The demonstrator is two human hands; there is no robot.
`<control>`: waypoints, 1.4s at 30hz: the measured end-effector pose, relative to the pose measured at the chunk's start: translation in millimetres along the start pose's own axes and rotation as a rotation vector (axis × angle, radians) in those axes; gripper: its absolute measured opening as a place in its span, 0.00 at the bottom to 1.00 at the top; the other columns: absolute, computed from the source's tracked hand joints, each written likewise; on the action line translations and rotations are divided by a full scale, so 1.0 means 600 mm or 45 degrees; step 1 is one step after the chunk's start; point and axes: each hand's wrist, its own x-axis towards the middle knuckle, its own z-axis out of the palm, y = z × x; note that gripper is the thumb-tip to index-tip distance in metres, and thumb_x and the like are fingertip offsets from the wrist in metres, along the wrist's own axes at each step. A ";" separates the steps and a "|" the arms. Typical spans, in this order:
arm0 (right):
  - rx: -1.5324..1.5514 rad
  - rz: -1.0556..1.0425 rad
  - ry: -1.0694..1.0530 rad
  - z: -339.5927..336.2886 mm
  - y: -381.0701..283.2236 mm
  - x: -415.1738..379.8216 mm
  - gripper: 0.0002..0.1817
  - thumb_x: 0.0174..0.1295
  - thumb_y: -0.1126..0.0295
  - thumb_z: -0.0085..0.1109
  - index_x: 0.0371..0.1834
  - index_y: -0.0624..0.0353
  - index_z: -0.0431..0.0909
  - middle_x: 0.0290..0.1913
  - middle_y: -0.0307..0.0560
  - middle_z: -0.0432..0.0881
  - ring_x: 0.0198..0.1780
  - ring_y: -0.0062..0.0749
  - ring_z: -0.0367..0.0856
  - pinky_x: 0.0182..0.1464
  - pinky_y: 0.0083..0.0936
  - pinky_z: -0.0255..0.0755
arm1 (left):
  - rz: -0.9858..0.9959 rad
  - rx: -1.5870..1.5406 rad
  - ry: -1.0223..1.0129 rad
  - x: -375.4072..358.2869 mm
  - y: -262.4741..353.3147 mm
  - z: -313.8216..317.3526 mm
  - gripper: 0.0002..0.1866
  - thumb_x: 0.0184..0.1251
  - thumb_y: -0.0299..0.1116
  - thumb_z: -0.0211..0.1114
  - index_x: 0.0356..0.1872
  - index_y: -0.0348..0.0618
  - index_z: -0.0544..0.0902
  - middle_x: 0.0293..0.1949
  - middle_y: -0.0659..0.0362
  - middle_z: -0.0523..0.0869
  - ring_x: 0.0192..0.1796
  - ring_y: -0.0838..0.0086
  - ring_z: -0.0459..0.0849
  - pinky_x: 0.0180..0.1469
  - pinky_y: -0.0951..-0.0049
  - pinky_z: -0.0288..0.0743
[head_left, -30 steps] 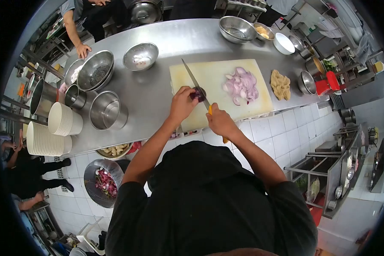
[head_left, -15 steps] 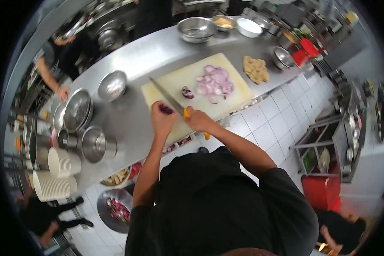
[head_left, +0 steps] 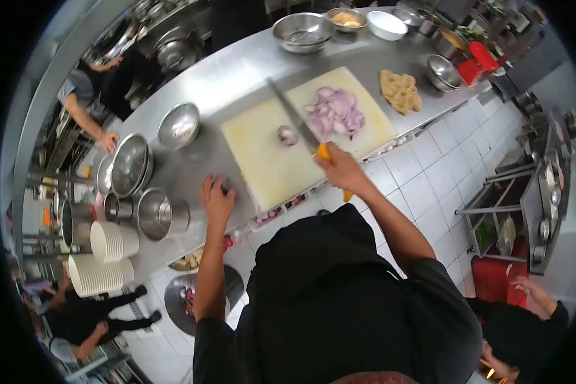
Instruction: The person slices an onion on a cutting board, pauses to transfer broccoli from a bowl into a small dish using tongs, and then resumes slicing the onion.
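Observation:
My right hand (head_left: 340, 168) is wrapped round the yellow handle of a knife (head_left: 292, 114). The blade slants up and left across the cutting board (head_left: 262, 153), its tip past the far edge. Over the counter left of the board, my left hand (head_left: 218, 200) has curled fingers with a small dark bit showing between them; I cannot tell what it is. A piece of onion (head_left: 287, 136) lies on the board left of the blade. To the blade's right sits a heap of peeled, pale purple onions (head_left: 336, 112).
A crumpled tan cloth (head_left: 400, 93) lies right of the board. Metal bowls (head_left: 179, 125) and stacked white containers (head_left: 114, 241) stand to the left. Below the counter edge is a large bowl (head_left: 179, 307) with purple scraps. Co-workers stand around; one's hand (head_left: 109, 141) is near the bowls.
My left hand has moved left off the board, away from the knife, with the dark purple piece now barely visible. The knife has shifted right in view, along with the whole scene.

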 end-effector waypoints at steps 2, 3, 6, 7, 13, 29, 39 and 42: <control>0.073 0.073 0.018 -0.019 0.008 -0.013 0.19 0.71 0.57 0.56 0.46 0.64 0.69 0.32 0.65 0.82 0.36 0.62 0.83 0.40 0.49 0.75 | 0.055 -0.086 0.102 0.028 0.055 0.001 0.24 0.57 0.35 0.72 0.57 0.41 0.83 0.64 0.43 0.75 0.65 0.47 0.72 0.68 0.55 0.68; 0.107 0.116 0.013 -0.030 0.007 -0.021 0.18 0.71 0.57 0.56 0.45 0.64 0.69 0.30 0.62 0.82 0.33 0.57 0.83 0.37 0.46 0.76 | 0.093 -0.147 0.148 0.045 0.084 0.010 0.24 0.59 0.36 0.72 0.57 0.41 0.83 0.64 0.43 0.75 0.65 0.48 0.72 0.68 0.55 0.68; 0.199 0.200 0.009 -0.042 0.011 -0.035 0.16 0.72 0.58 0.56 0.43 0.62 0.69 0.25 0.53 0.79 0.24 0.41 0.81 0.27 0.36 0.74 | 0.153 -0.424 0.064 0.109 0.199 0.027 0.26 0.61 0.42 0.71 0.58 0.41 0.82 0.63 0.42 0.77 0.64 0.50 0.74 0.68 0.55 0.68; 0.225 0.217 0.004 -0.043 0.013 -0.039 0.16 0.72 0.58 0.56 0.42 0.62 0.70 0.24 0.50 0.77 0.21 0.35 0.79 0.24 0.33 0.72 | 0.094 -0.401 -0.002 0.127 0.229 0.046 0.29 0.60 0.44 0.71 0.60 0.40 0.81 0.62 0.41 0.77 0.65 0.49 0.74 0.68 0.55 0.68; 0.320 0.255 -0.008 -0.029 0.059 -0.051 0.12 0.73 0.62 0.57 0.43 0.59 0.70 0.20 0.38 0.71 0.17 0.21 0.70 0.18 0.22 0.66 | 0.056 -0.275 -0.177 0.187 0.283 0.172 0.17 0.49 0.32 0.69 0.43 0.45 0.85 0.51 0.45 0.83 0.56 0.47 0.79 0.60 0.55 0.75; -0.177 -0.084 -0.188 0.013 0.017 0.003 0.17 0.73 0.59 0.52 0.53 0.62 0.68 0.34 0.71 0.83 0.39 0.71 0.81 0.42 0.55 0.72 | 0.289 -0.697 0.187 0.033 0.241 0.057 0.15 0.55 0.28 0.73 0.44 0.38 0.81 0.53 0.49 0.76 0.58 0.53 0.75 0.61 0.60 0.73; -0.371 -0.002 -0.344 -0.008 -0.067 -0.008 0.17 0.73 0.61 0.49 0.50 0.66 0.63 0.33 0.74 0.82 0.40 0.73 0.81 0.45 0.58 0.72 | 0.085 -0.835 0.099 0.069 0.236 0.093 0.13 0.55 0.30 0.70 0.42 0.38 0.84 0.45 0.54 0.81 0.48 0.58 0.82 0.53 0.63 0.77; -0.429 0.053 -0.396 -0.019 -0.077 -0.015 0.16 0.73 0.62 0.49 0.49 0.66 0.63 0.33 0.75 0.82 0.41 0.75 0.81 0.46 0.59 0.72 | 0.076 -0.855 0.066 0.073 0.234 0.094 0.13 0.56 0.30 0.69 0.42 0.38 0.85 0.46 0.54 0.82 0.49 0.59 0.82 0.53 0.64 0.78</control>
